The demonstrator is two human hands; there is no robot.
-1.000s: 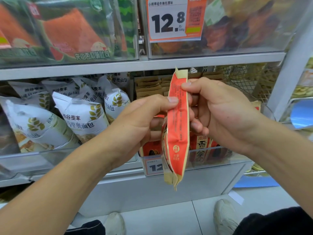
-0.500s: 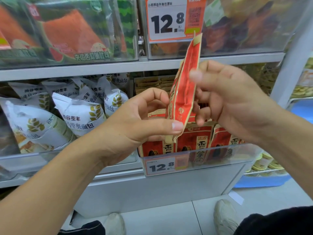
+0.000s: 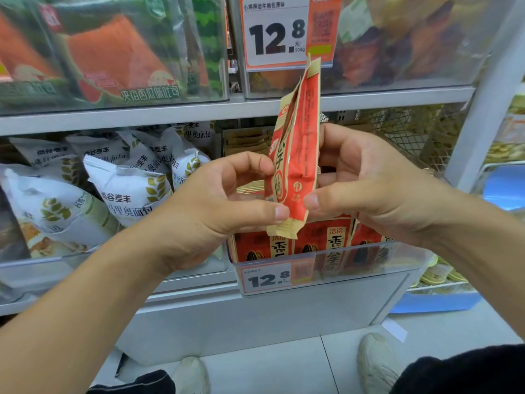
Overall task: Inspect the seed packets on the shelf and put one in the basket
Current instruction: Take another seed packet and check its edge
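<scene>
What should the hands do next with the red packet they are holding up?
Probably turn the red seed packet a little so its flat printed face points toward the eyes. Right now the left hand and right hand pinch it upright near its lower end, and mostly its thin edge faces the camera, so the print is hard to read. No basket is in view yet.

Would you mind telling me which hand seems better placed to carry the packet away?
Probably the right hand: it wraps the packet with thumb and fingers, whereas the left hand only pinches its lower edge.
</scene>
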